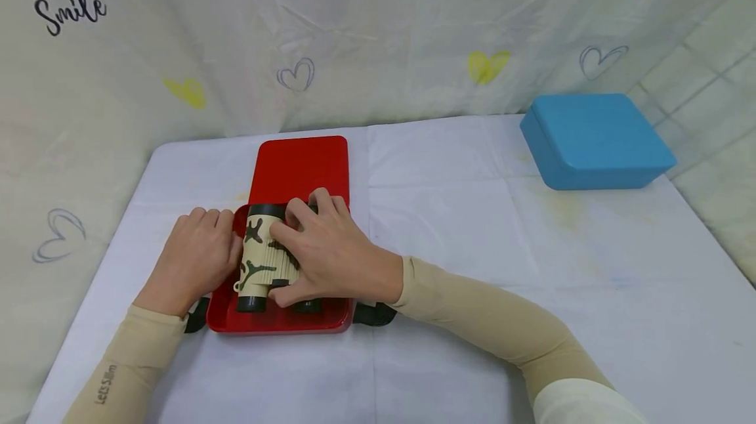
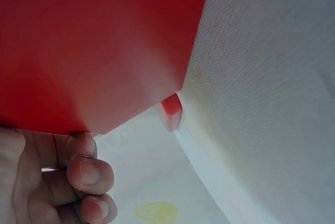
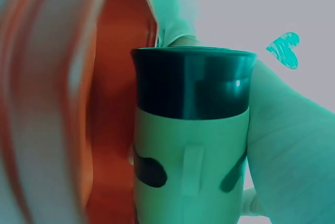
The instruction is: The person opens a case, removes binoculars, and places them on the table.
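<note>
A red box (image 1: 277, 330) stands on the table with its lid (image 1: 299, 165) swung back behind it. Camouflage-patterned binoculars (image 1: 258, 256) in cream, green and black are in the box area, and my right hand (image 1: 333, 256) grips them from the right side, thumb toward me. In the right wrist view one black-rimmed barrel of the binoculars (image 3: 191, 150) stands beside the box's wall. My left hand (image 1: 197, 253) holds the box's left side; the left wrist view has its curled fingers (image 2: 89, 174) at the edge of the box. The right barrel is mostly hidden by my right hand.
A closed blue box (image 1: 602, 142) stands at the table's back right. White cloth (image 1: 449, 233) covers the table, with a patterned curtain (image 1: 378, 37) behind it. Black pieces (image 1: 375, 314) show beside the red box, under my wrists.
</note>
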Tool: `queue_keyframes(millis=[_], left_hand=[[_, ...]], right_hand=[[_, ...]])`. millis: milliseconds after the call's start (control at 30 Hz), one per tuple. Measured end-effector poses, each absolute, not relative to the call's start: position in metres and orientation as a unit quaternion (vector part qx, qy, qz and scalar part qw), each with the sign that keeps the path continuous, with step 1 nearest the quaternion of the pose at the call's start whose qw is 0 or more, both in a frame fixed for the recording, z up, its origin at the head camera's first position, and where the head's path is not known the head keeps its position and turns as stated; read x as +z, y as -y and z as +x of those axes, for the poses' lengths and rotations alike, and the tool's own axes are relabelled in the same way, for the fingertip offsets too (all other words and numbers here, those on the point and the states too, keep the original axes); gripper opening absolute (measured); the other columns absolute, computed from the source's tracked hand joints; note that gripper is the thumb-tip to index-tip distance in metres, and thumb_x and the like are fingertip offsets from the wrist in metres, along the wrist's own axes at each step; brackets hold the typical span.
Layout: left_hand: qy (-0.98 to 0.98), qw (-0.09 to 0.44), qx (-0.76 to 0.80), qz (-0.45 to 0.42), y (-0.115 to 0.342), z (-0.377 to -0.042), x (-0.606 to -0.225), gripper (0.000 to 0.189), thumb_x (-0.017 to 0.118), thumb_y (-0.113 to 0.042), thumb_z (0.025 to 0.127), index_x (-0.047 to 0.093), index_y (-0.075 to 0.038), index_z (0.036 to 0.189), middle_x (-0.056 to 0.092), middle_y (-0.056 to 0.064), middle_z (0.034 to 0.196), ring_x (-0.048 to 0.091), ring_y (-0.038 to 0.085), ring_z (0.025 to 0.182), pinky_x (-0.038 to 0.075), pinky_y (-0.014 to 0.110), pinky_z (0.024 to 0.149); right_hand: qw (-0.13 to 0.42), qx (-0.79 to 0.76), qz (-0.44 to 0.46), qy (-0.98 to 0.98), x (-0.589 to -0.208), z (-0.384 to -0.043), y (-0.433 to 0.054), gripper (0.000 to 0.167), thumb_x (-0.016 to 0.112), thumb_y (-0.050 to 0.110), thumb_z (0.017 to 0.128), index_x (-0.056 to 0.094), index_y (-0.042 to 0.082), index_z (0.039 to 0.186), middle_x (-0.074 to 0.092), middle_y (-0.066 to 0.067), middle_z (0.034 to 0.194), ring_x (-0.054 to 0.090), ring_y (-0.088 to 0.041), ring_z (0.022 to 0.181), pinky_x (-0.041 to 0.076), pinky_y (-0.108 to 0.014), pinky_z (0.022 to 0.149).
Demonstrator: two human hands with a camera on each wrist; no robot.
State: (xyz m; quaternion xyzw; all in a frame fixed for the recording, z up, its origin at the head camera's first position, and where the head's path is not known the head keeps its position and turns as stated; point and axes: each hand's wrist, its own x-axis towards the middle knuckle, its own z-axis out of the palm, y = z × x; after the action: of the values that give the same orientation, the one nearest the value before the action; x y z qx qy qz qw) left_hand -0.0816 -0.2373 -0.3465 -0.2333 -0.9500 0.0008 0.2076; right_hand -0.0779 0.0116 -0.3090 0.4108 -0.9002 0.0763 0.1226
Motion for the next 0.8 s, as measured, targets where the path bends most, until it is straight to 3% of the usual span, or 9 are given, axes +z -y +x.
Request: queue_keyframes(millis=[467, 800], left_hand=[[0.953, 0.201, -0.003, -0.228, 0.240, -0.084, -0.342, 0.015, 0.054, -0.010, 0.087, 0.049, -0.001, 0.077, 0.043, 0.010, 0.059, 0.039, 0.025, 0.058, 0.031, 0.034, 0.053], [0.950, 0.208, -0.002, -0.234, 0.239, -0.084, -0.342, 0.016, 0.056, -0.009, 0.087, 0.048, -0.001, 0.075, 0.042, 0.010, 0.058, 0.038, 0.025, 0.056, 0.033, 0.035, 0.051]], right_hand=[[0.146, 0.096, 0.416, 0.892, -0.300, -0.081, -0.013, 0.060, 0.068, 0.076, 0.075, 0.061, 0.025, 0.107, 0.057, 0.002, 0.107, 0.048, -0.023, 0.106, 0.041, -0.035, 0.079], [0.147, 0.099, 0.422, 0.889, -0.295, -0.080, -0.016, 0.061, 0.068, 0.074, 0.076, 0.061, 0.025, 0.113, 0.057, 0.001, 0.108, 0.048, -0.025, 0.109, 0.043, -0.037, 0.084]])
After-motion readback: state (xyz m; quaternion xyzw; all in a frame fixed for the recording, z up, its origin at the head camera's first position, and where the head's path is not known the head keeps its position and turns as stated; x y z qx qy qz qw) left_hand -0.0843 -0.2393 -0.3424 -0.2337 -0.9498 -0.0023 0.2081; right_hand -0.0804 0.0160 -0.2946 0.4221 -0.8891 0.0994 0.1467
